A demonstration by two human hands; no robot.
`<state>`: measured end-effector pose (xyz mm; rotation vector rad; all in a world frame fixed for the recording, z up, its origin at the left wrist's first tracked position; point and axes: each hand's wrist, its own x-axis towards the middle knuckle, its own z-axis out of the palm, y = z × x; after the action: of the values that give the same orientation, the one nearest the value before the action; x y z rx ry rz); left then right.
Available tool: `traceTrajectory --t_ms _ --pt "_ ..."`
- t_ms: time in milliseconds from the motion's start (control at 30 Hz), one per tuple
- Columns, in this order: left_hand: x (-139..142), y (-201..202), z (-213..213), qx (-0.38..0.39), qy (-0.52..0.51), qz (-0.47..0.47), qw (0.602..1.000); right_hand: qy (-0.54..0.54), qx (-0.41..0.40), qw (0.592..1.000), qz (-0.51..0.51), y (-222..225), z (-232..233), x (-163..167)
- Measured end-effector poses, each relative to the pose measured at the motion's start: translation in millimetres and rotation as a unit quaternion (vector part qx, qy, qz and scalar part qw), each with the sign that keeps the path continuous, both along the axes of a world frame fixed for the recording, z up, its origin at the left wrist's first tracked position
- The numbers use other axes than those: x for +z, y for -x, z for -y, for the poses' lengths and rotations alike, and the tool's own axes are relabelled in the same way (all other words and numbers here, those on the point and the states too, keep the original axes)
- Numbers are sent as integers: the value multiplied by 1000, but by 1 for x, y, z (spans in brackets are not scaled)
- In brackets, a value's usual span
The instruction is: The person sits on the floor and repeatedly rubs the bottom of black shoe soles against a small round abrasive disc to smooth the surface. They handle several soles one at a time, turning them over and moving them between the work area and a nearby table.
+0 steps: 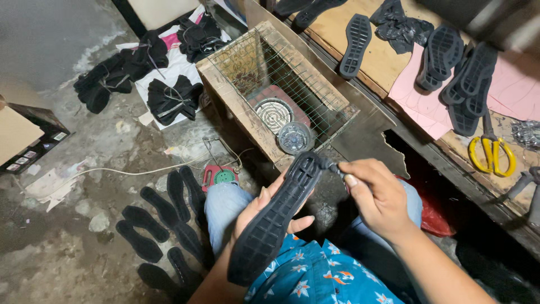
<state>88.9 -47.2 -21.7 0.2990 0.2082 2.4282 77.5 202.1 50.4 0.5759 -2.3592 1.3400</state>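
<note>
Fingers of the left hand (264,211) cradle a black treaded rubber shoe sole (275,217) tread-up, steadying it while right-hand (377,194) fingers pinch a small dark tool (332,166) at its toe.

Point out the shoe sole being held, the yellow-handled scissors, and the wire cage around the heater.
Black shoe sole (275,219): head view, middle of its treaded underside, resting in the left hand.
Yellow-handled scissors (492,152): head view, on the yellow handle loops, lying on the workbench.
Wire cage (292,79): head view, top mesh above the round heater coil.

Single head-worn view, looking steeply down, close over lap and hands; floor left, workbench (394,62) right, probably slightly tilted.
</note>
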Motion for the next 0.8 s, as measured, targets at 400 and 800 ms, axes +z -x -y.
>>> traceTrajectory --t_ms 400,800 --pt "5 -1 -3 19 -63 41 997 46 -6 999 2 -2 0 -8" --pt "-12 -1 -7 24 -83 92 992 -61 -1 997 -47 -14 14 -9"
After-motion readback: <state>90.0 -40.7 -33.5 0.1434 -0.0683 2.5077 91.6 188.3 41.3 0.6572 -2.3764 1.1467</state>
